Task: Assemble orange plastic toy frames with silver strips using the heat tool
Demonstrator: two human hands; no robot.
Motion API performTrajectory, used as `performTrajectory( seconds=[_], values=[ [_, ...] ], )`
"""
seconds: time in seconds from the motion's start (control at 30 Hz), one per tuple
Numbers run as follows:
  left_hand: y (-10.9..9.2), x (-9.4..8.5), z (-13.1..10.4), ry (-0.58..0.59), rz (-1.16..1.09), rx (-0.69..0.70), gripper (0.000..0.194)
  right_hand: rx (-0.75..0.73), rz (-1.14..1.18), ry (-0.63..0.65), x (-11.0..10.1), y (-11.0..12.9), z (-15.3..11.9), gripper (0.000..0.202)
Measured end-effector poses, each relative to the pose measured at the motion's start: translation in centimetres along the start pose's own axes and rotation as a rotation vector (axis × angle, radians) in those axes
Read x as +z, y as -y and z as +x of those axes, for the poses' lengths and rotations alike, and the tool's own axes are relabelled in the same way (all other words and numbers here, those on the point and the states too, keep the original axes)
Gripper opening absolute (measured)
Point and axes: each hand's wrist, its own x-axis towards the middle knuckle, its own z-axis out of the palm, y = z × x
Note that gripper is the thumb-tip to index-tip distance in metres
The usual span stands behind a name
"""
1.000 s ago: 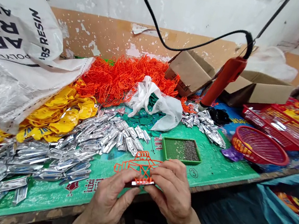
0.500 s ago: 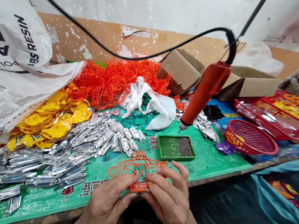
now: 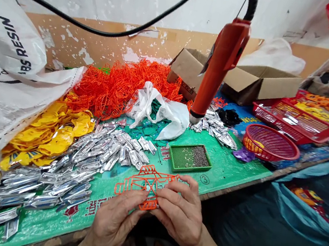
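Observation:
An orange openwork plastic frame (image 3: 138, 181) is held near the table's front edge. My left hand (image 3: 117, 220) pinches its lower left side between thumb and fingers. On the right side, my right hand (image 3: 182, 211) is closed over the frame, its fingers covering part of it. Just beyond lies a green tray (image 3: 173, 162) with small dark screws (image 3: 201, 157) heaped toward its right end. A red electric screwdriver (image 3: 221, 65) hangs above the tray, touched by neither hand. Shiny metal-coloured pieces (image 3: 109, 147) lie piled to the left.
Yellow parts (image 3: 60, 138) spill from a white sack (image 3: 21, 102) at left. A heap of orange frames (image 3: 120, 85) rises at the back beside a white plastic bag (image 3: 174, 120). Cardboard boxes (image 3: 272, 89) and a red basket (image 3: 270, 152) stand right. A blue bag (image 3: 261, 225) hangs below the edge.
The hanging screwdriver has swung left and up in view, with its cable. Both hands still hold the orange frame, slightly left of before. The whole view has shifted a little.

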Motion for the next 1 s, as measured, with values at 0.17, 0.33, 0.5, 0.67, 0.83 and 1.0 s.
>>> performTrajectory(
  seconds=[0.17,0.33,0.5,0.67,0.83,1.0],
  values=[
    [0.15,-0.18,0.17,0.015,0.014,0.01,0.017,0.028,0.057,0.016,0.12,-0.22,-0.3,0.008],
    [0.52,-0.24,-0.06,0.033,0.031,0.016,0.017,0.038,0.081,0.041,0.04,-0.32,-0.49,0.008],
    [0.34,-0.06,0.03,0.029,0.001,0.005,0.018,0.053,0.077,0.032,-0.03,-0.2,-0.51,0.007],
    [0.16,-0.14,0.41,0.028,-0.051,0.013,0.017,0.06,0.067,0.022,-0.12,-0.06,-0.48,0.008],
    [0.32,-0.23,0.32,0.041,-0.028,0.035,0.013,0.068,0.076,0.017,-0.08,0.03,-0.64,0.008],
    [0.31,-0.32,0.29,0.072,-0.007,0.059,0.013,0.087,0.1,0.045,-0.08,-0.02,-0.87,0.009]
  ],
)
